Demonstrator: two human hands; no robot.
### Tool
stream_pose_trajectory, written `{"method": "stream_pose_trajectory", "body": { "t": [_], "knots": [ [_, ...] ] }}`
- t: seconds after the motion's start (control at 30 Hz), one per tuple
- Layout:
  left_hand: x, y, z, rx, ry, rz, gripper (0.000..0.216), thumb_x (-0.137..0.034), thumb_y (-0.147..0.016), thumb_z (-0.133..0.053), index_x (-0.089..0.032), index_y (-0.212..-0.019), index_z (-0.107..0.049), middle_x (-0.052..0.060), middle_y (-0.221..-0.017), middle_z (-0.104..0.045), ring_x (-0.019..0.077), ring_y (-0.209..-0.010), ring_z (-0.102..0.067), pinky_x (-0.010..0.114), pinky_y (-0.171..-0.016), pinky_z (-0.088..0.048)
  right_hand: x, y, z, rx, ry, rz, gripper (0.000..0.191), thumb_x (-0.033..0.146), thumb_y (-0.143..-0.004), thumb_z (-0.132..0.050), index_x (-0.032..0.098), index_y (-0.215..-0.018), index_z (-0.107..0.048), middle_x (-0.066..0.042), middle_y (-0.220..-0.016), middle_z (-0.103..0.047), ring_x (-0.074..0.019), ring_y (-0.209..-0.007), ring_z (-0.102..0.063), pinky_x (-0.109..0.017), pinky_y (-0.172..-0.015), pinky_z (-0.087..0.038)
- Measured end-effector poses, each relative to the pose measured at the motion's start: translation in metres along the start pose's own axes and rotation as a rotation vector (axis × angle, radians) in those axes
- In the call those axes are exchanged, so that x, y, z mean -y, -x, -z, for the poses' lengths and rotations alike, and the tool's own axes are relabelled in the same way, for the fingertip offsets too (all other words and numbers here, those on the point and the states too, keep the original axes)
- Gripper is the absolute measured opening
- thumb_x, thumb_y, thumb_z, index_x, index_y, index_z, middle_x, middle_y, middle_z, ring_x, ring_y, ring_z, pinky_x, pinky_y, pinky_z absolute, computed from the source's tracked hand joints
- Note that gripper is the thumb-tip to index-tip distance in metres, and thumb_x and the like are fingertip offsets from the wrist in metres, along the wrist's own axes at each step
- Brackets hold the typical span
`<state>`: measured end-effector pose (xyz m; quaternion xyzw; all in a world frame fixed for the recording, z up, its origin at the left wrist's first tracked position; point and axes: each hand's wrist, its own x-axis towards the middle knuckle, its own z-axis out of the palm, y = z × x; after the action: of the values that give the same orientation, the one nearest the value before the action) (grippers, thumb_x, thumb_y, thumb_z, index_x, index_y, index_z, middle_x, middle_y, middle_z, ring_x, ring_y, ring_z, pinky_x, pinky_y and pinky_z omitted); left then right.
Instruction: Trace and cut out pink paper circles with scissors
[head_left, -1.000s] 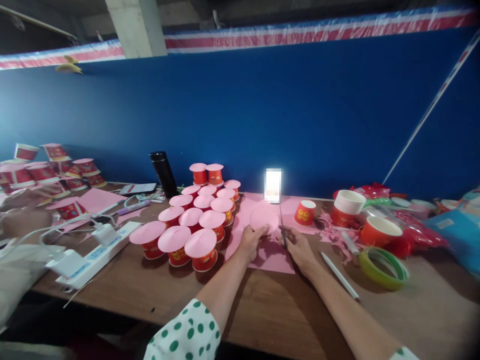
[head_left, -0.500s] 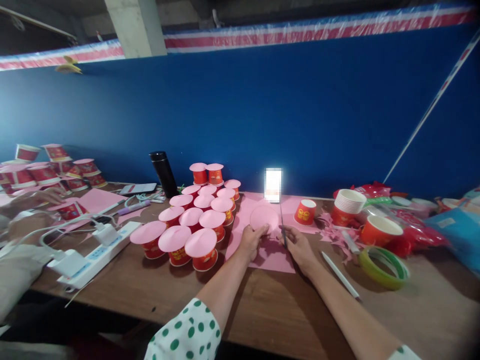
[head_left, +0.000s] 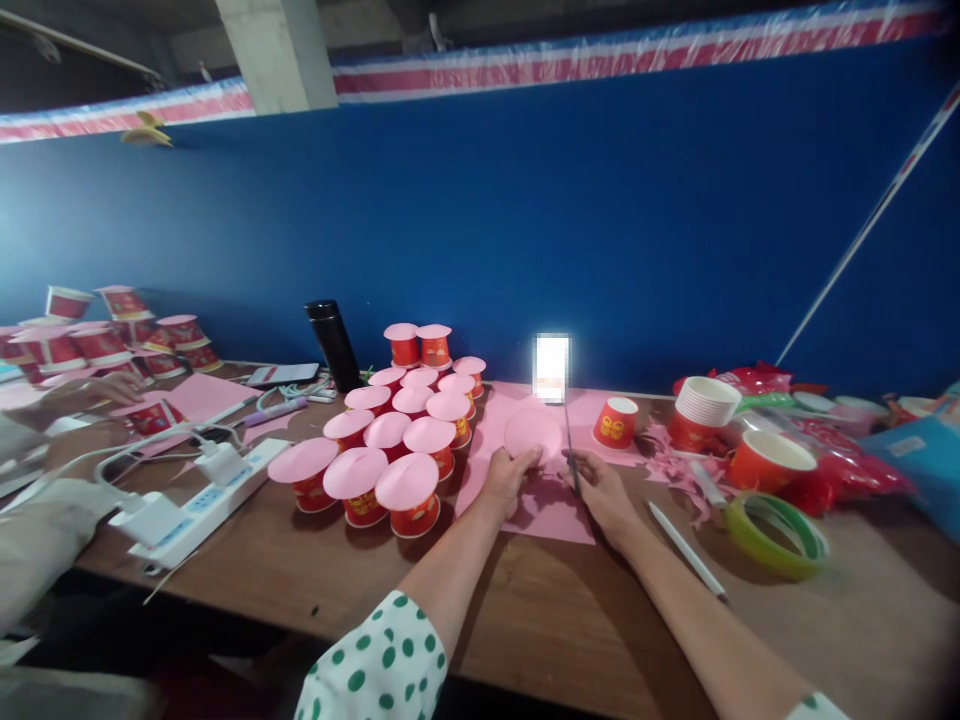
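Entries as I read them from my distant seat, head view.

Left hand, one: thumb and fingers together on the near edge of a pink disc. Some fingers are curled out of my sight.

Right hand, one: fingers closed around a thin dark tool, which points toward the far side. I cannot tell whether its tip touches paper.

Pink disc, one: round, held above or upon the pink sheet in the middle of the table; I cannot tell whether it lies flat.

Topped cups, a group: red, standing in rows left of the sheet, each bearing a pink round.

Lone cup, one: red with a gold mark, upright, right of the disc.

Cup stack, one: red and white, farther right, beside pink scraps.

Tape roll, one: yellow-green, near right, lying down.

White pen, one: between right forearm and tape.

Bright screen, one: pixelated, far side.

Black flask, one: far left, beyond the topped cups.

Power strip, one: white, left, chargers plugged in.

Co-worker's hand, far left, blurred, near more red cups.
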<state>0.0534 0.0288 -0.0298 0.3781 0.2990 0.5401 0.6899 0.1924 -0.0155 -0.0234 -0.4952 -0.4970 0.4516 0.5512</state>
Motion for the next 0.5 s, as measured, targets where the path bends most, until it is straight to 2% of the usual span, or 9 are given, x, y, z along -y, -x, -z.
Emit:
{"method": "stream_pose_trajectory", "body": {
  "t": [0.27, 0.5],
  "knots": [
    [0.0003, 0.0018, -0.0008, -0.005, -0.003, 0.005, 0.044, -0.040, -0.051, -0.076, -0.006, -0.075, -0.062, 0.005, -0.053, -0.060, 0.0155, -0.049, -0.057, 0.027, -0.050, -0.046, 0.0008, 0.0007, 0.0003, -0.002, 0.009, 0.001, 0.044, 0.039, -0.065, -0.066, 0.019, -0.101, -0.053, 0.000, -0.070, -0.061, -0.0133, -0.060, -0.056, -0.024, -0.051, -0.043],
    [0.0002, 0.0009, -0.0010, -0.011, -0.017, 0.008, 0.044, -0.040, -0.050, -0.077, -0.005, -0.073, -0.062, 0.006, -0.055, -0.060, 0.0142, -0.048, -0.056, 0.026, -0.048, -0.044, 0.0021, 0.0008, 0.0003, -0.002, -0.014, -0.017, 0.046, 0.036, -0.061, -0.069, 0.019, -0.101, -0.054, 0.001, -0.065, -0.060, -0.0127, -0.057, -0.055, -0.023, -0.049, -0.042]
  ]
}}
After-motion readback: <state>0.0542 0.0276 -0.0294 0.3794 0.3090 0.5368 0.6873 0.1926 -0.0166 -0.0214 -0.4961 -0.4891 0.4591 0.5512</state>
